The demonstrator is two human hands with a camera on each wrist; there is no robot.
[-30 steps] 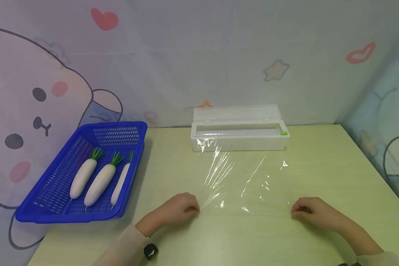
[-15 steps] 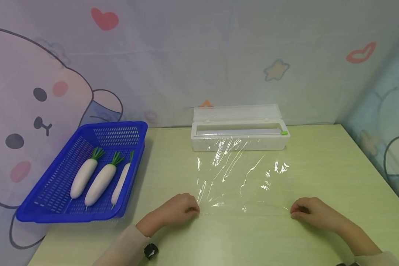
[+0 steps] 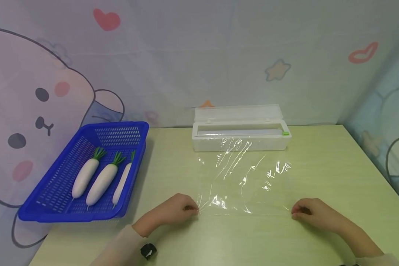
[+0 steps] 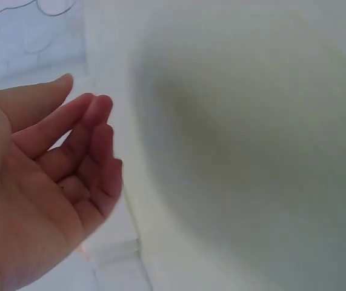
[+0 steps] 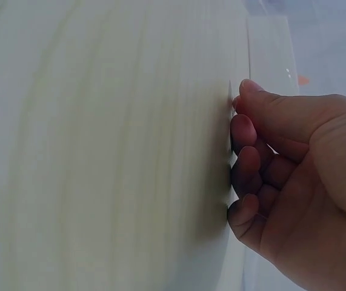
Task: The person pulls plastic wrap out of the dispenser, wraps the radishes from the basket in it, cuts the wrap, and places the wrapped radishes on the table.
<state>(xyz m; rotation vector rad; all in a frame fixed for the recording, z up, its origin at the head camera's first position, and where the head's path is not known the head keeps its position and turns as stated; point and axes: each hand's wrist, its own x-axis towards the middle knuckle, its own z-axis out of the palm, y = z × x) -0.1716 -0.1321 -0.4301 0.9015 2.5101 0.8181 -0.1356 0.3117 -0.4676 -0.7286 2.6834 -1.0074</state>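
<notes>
A sheet of clear plastic wrap (image 3: 239, 184) runs from a white dispenser box (image 3: 241, 143) toward me, creased and shiny over the table. At its near right corner my right hand (image 3: 319, 214) pinches the edge between thumb and forefinger; the right wrist view shows these fingertips (image 5: 243, 91) together. My left hand (image 3: 173, 211) is by the near left corner. In the left wrist view its thumb (image 4: 63, 82) stands apart from the loosely bent fingers, and no film shows between them. The box lid (image 3: 238, 112) is raised, with a roll (image 3: 239, 132) inside.
On the left, a blue plastic basket (image 3: 36, 215) holds white radishes (image 3: 102, 184) with green tops. A small green slider (image 3: 285, 133) sits at the box's right end. A printed cloth (image 3: 186, 55) hangs behind the pale wooden table (image 3: 239, 244).
The creases and glints in the wrap have shifted as it settles flatter. My left hand has drawn slightly left, while the right hand stays nearly in place. Basket and box have not moved.
</notes>
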